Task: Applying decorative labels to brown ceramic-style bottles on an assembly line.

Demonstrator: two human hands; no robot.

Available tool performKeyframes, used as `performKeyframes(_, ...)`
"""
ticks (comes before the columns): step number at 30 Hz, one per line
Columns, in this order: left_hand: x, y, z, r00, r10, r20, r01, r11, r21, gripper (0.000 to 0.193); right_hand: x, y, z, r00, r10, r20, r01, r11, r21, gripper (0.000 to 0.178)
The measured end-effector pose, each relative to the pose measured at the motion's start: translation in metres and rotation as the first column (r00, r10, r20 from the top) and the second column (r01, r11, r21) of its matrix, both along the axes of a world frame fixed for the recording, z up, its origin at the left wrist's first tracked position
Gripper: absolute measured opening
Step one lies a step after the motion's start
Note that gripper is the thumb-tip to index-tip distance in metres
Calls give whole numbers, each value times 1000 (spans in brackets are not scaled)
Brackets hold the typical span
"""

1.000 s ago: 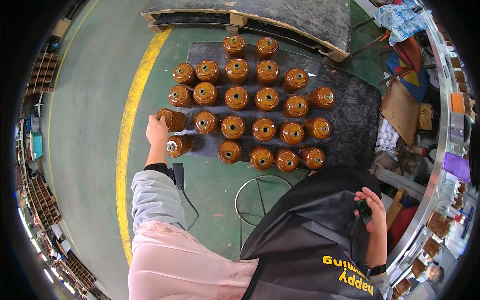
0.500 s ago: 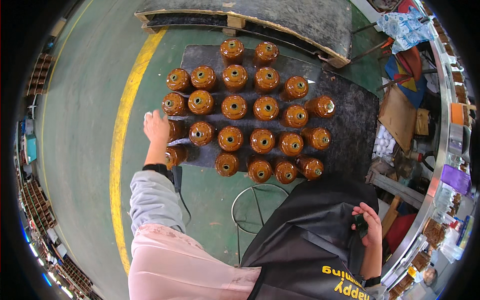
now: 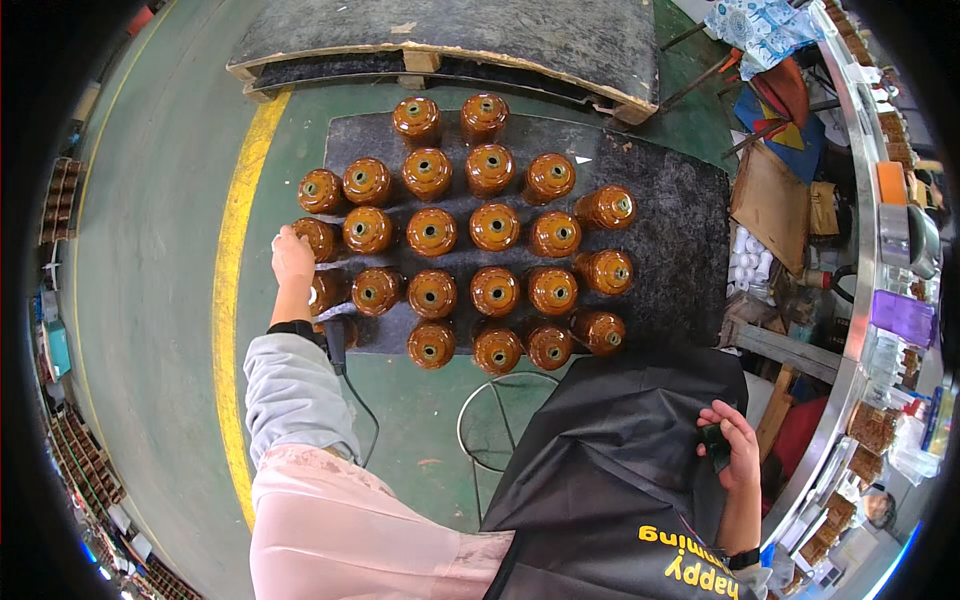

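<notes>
Rows of brown glazed porcelain insulators (image 3: 431,230), each round and glossy with a hole in its top, stand on a dark board. My left hand (image 3: 292,258) is at the left edge of the group, its curled fingers against the side of an insulator (image 3: 318,240). Whether anything small sits between those fingertips is hidden. Nearer to me, another insulator (image 3: 327,291) stands beside my left wrist. My right hand (image 3: 735,448) is held low over the black apron, its fingers bent round a small dark green piece (image 3: 714,446) whose kind I cannot make out.
The dark board (image 3: 672,270) lies on a green floor with a yellow line (image 3: 233,290). Beyond it is a wooden pallet (image 3: 455,35). A round metal stool frame (image 3: 465,425) stands near my legs. Along the right runs a metal-edged bench (image 3: 850,370) with clutter.
My left hand has moved away from me along the left column to the side of another insulator. The whole view has shifted. My right hand keeps its curled hold.
</notes>
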State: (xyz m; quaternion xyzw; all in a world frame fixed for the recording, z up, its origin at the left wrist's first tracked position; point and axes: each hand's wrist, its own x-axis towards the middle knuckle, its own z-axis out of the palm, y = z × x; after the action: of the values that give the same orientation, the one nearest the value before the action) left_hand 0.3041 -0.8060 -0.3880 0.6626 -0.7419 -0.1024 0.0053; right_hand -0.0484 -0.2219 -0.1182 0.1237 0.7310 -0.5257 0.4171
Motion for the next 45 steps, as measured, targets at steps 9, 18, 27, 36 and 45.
performKeyframes(9,15,50,127,964,-264,-39,247,939,-240,25,-9,-33,-4,975,220,-13,-220,967,-129,35)
performKeyframes(18,-59,194,294,567,-399,-721,281,916,-286,15,17,-114,9,729,661,-177,-675,650,-350,54)
performKeyframes(27,-150,289,314,-82,260,-962,505,843,184,14,23,-75,75,495,487,-720,-827,518,-218,39)
performKeyframes(36,-169,311,337,-85,134,-987,644,763,48,24,11,-33,87,610,492,-622,-779,518,-354,39)
performKeyframes(45,-166,309,330,-20,72,-997,682,730,39,25,18,-21,93,862,440,-251,-496,632,-595,42)
